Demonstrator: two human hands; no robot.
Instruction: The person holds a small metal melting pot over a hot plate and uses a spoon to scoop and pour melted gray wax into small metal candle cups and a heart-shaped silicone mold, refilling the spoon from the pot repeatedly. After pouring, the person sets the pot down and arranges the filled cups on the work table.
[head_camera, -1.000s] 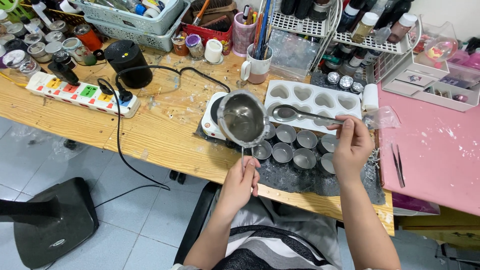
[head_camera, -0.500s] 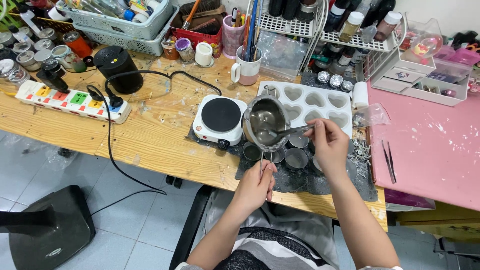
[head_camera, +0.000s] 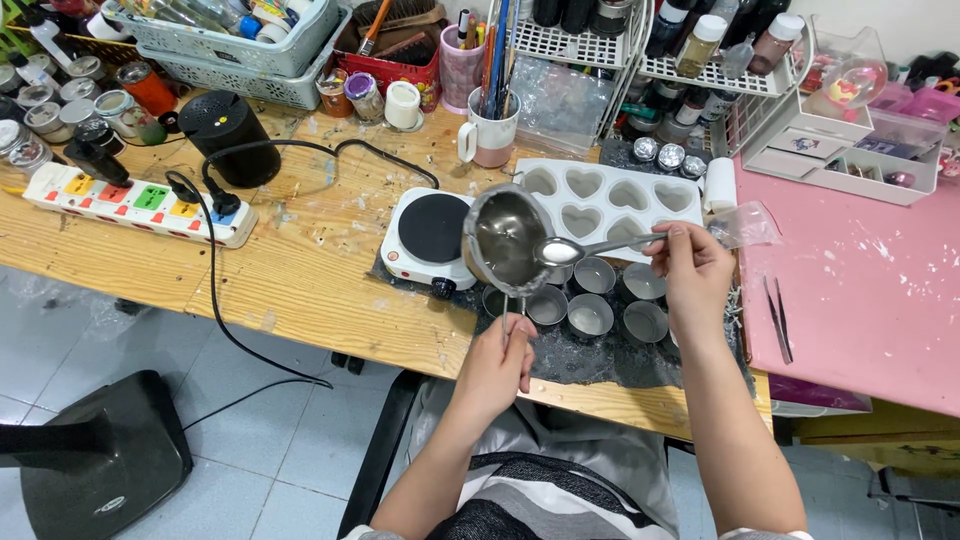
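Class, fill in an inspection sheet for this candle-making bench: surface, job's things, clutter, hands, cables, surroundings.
Surface: stained wooden table, pink board on its right.
Job's things: small metal pouring pot, metal spoon at its rim, round metal tins beneath, white heart-shaped mould, white hotplate.
Clutter: grey baskets, jars, brush mug, tweezers.
Hands: left hand holds the pot's handle; right hand holds the spoon.
Cables: black cord from white power strip trails over the table's edge.
Surroundings: tiled floor, black fan base.
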